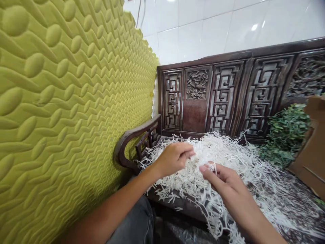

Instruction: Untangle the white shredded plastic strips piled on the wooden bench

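**hands:** left hand has its fingers curled together, pinching a few of the white paper shreds. right hand has its fingers slightly apart among the strands, can't tell if it's gripping any
**shreds:** big loose pile on the seat, strands pointing every which way, long axis running along the bench, some hanging over the front edge and some spread thin to the right
**close by:** denim leg below, curved armrest on the left
**further:** carved wooden bench back, leafy greenery, cardboard box, yellow-green foam panel, white wall tiles
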`<action>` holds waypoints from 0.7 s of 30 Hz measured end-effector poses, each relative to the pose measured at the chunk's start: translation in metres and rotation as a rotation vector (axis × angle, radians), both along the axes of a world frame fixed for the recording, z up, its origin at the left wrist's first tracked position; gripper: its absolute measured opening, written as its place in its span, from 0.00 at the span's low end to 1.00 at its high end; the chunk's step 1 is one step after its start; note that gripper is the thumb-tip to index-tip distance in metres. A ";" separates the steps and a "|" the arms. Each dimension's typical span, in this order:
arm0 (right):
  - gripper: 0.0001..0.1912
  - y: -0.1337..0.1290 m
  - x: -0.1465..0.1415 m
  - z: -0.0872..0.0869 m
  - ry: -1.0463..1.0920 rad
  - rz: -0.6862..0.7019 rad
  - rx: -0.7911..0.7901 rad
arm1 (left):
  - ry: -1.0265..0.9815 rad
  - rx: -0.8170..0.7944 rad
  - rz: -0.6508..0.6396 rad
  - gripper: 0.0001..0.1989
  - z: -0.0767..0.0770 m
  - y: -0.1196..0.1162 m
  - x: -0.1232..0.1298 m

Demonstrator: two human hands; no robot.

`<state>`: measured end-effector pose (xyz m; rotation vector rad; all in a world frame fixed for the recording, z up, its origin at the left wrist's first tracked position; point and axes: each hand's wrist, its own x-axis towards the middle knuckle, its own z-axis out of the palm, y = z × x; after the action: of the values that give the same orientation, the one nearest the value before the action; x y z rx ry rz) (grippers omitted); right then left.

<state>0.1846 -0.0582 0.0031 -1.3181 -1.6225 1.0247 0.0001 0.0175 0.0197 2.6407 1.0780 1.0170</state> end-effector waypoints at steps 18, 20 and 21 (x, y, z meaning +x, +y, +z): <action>0.04 0.021 0.001 -0.012 -0.157 0.085 0.055 | -0.011 -0.163 -0.092 0.17 0.010 -0.028 0.017; 0.05 0.022 0.001 -0.012 -0.143 0.109 0.058 | 0.021 -0.111 -0.071 0.15 0.007 -0.029 0.020; 0.06 0.022 0.001 -0.011 -0.134 0.123 0.058 | 0.031 -0.098 -0.066 0.13 0.005 -0.028 0.021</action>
<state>0.1854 -0.0363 -0.0084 -1.2850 -1.8399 0.9703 0.0214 -0.0102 0.0246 2.6032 1.0121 0.8907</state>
